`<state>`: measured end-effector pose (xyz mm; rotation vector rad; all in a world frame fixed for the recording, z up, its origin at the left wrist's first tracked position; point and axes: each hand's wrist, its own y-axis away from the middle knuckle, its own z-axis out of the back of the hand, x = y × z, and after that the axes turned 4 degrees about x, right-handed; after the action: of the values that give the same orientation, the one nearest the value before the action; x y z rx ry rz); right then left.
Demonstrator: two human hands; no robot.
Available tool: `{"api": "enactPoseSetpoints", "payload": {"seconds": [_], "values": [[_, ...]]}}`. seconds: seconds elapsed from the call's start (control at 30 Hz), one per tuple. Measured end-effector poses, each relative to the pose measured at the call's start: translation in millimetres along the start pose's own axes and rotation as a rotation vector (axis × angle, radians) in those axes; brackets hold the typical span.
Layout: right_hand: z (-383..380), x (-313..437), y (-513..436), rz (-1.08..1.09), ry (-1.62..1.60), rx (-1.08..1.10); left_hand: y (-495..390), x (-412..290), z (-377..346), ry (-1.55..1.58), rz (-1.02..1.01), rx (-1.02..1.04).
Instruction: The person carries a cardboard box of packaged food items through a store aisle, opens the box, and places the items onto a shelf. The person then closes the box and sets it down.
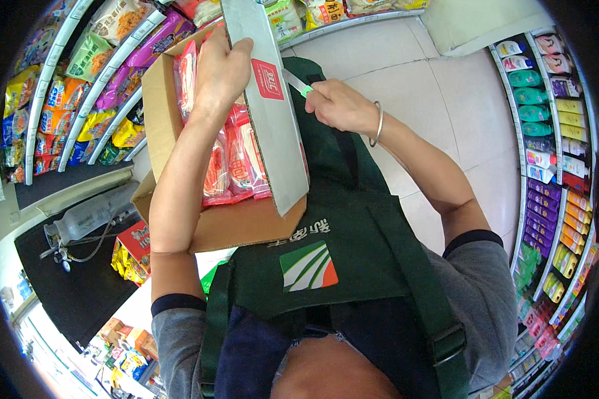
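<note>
A cardboard carton (244, 224) stands in front of me, packed with red-and-clear plastic packets of sausages (239, 164). One long flap (274, 134) is raised along its right side and bears a red printed mark. My left hand (223, 70) reaches over the carton, its thumb at the flap's edge; the fingertips are hidden, so its grip cannot be judged. My right hand (342, 104) holds a small knife (297, 82) with a green part by the fist. The blade points up and left, its tip at the flap's outer face.
Shelves of bagged noodles (90, 60) rise on the left, with more bags along the back. Bottles and tubes fill the right shelves (531, 104). A gas cylinder (90, 212) with a gauge and hose lies at left. Pale floor tiles (429, 124) stretch between the shelves.
</note>
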<state>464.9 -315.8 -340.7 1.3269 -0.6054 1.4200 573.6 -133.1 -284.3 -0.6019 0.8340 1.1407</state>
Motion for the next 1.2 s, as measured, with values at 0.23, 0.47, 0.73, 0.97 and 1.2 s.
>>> {"api": "enactPoseSetpoints", "payload": {"seconds": [0.23,0.47,0.73,0.97,1.2], "values": [[-28.0,-8.6,32.7,0.025,0.07,-0.026,3.1,-2.6,-0.6,0.017,0.004,-0.021],[-56.4,-13.3,80.2,0.06,0.199,0.039,5.8,-2.2,1.9,-0.032,0.011,0.006],[-70.1,-30.9,110.9,-0.051,0.305,0.259,8.1,6.1,1.3,0.061,0.017,-0.012],[-26.2,-16.9,122.8,0.006,0.085,0.182,3.9,6.3,31.4,0.188,-0.016,-0.051],[2.2,3.0,86.4,0.068,-0.185,-0.146,29.6,-3.6,148.0,0.465,-0.104,-0.483]]}}
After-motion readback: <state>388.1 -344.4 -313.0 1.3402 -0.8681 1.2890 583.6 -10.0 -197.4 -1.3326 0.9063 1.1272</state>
